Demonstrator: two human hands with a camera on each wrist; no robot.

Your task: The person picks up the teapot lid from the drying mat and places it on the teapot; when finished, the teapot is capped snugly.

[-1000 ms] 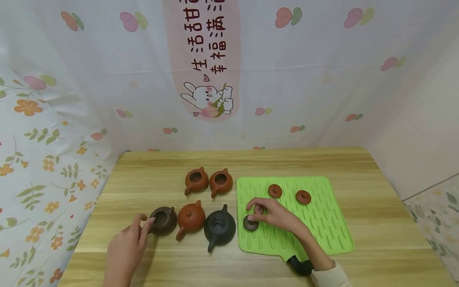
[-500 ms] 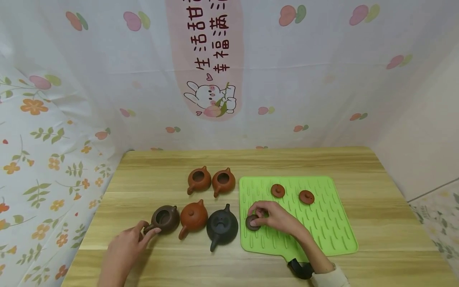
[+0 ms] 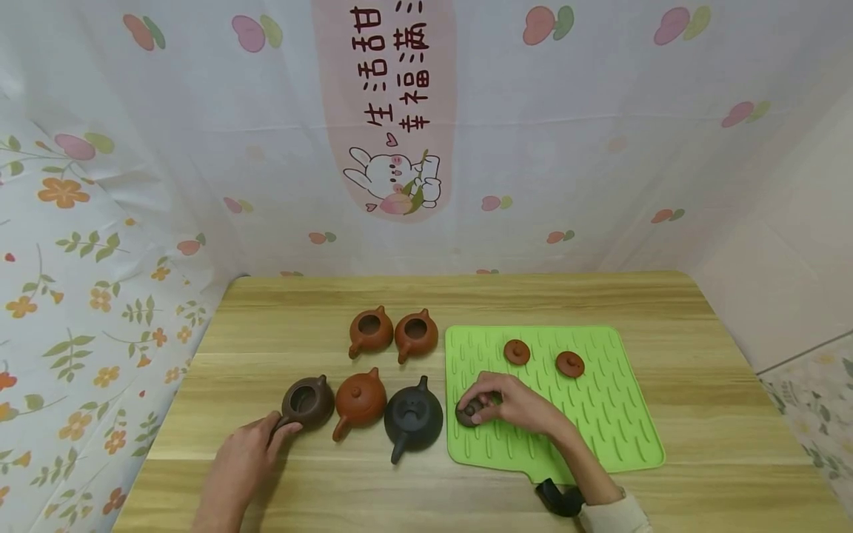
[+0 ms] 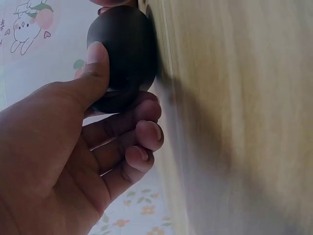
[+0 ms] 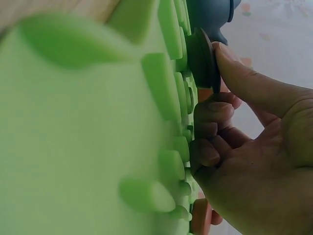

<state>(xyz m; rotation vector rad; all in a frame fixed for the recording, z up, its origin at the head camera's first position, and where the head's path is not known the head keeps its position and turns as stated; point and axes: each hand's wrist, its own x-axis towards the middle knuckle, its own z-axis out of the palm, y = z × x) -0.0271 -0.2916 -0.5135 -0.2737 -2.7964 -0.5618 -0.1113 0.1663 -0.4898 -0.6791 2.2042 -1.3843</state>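
My left hand grips the handle of a dark brown teapot that has no lid and an open mouth. Most of the handle is hidden; in the left wrist view my thumb presses against the dark pot and the fingers curl beneath. Over the green mat, my right hand pinches a dark brown teapot lid by its edge, its knob showing between the fingers. In the right wrist view the lid sits at the mat's ridges, with the thumb on it.
Right of the brown pot stand a lidded orange-brown teapot and a black teapot. Behind them are two lidless teapots. Two reddish lids lie on the mat, near a black curved object at its front.
My left hand has taken hold of the brown teapot's handle, and the pot has turned slightly. My right fingers have come down round the dark lid.
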